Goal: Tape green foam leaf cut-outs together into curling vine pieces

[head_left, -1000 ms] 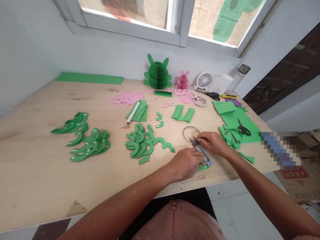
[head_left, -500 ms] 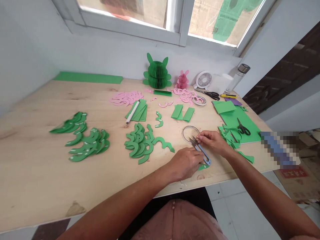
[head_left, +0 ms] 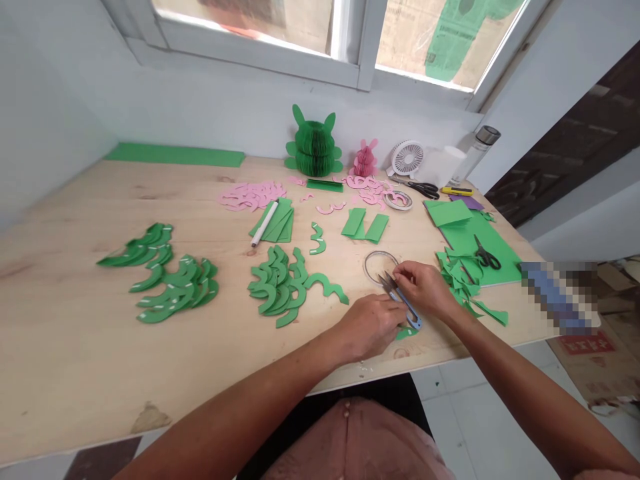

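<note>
My left hand (head_left: 373, 327) rests curled near the table's front edge, its fingers closed over a small green paper piece (head_left: 407, 333) that peeks out on its right. My right hand (head_left: 425, 288) lies just right of it, fingertips pinched together beside the blades of blue thread snips (head_left: 406, 307). The snips lie flat between the two hands. I cannot make out what the pinch holds. A clear tape ring (head_left: 380, 265) lies just beyond the snips. A heap of green curved cut-outs (head_left: 285, 287) sits to the left of my hands.
More green cut-outs (head_left: 170, 283) lie at the left. Pink cut-outs (head_left: 253, 195), a white pen (head_left: 265, 223), folded green strips (head_left: 365, 225) and paper rabbits (head_left: 314, 143) sit further back. Green sheets with black scissors (head_left: 486, 253), a small fan (head_left: 406, 159) and a bottle (head_left: 480, 150) stand at the right.
Both hands have stayed almost where they were; the right hand's fingertips shifted slightly by the snips' blades.
</note>
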Available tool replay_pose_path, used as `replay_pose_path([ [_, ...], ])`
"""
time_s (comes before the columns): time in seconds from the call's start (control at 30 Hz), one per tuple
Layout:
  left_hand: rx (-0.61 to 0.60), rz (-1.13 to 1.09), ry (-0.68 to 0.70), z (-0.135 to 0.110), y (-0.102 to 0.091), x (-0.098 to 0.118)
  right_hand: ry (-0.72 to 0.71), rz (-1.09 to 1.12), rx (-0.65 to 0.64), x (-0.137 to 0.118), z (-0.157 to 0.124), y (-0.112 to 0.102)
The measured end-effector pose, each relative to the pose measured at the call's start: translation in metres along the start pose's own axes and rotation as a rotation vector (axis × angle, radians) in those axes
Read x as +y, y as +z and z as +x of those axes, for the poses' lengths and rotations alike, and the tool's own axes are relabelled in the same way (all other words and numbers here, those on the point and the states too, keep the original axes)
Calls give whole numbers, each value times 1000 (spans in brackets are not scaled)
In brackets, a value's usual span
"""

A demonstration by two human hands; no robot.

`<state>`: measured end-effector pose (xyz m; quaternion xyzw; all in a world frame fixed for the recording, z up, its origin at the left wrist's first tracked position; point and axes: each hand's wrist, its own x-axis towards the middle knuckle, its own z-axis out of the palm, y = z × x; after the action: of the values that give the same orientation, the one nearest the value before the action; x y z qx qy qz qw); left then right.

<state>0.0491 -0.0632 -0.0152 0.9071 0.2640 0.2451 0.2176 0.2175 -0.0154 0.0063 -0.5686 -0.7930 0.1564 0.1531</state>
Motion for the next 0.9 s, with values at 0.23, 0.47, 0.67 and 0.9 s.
replay_pose_path([
  [0.23,-23,-15,2,2,-1,-1,-141,-262,22,-5,-1,2],
  [0.47,-6,-22,-21,1,0,1,-175,-349,-14,-10,1,2],
  [0.67,5,-23,-12,0,0,1,-154,-355,-105,-12,6,-5],
  [0.9,-3,-33,-3,1,0,0,-176,-357,-226,-17,18,-15],
])
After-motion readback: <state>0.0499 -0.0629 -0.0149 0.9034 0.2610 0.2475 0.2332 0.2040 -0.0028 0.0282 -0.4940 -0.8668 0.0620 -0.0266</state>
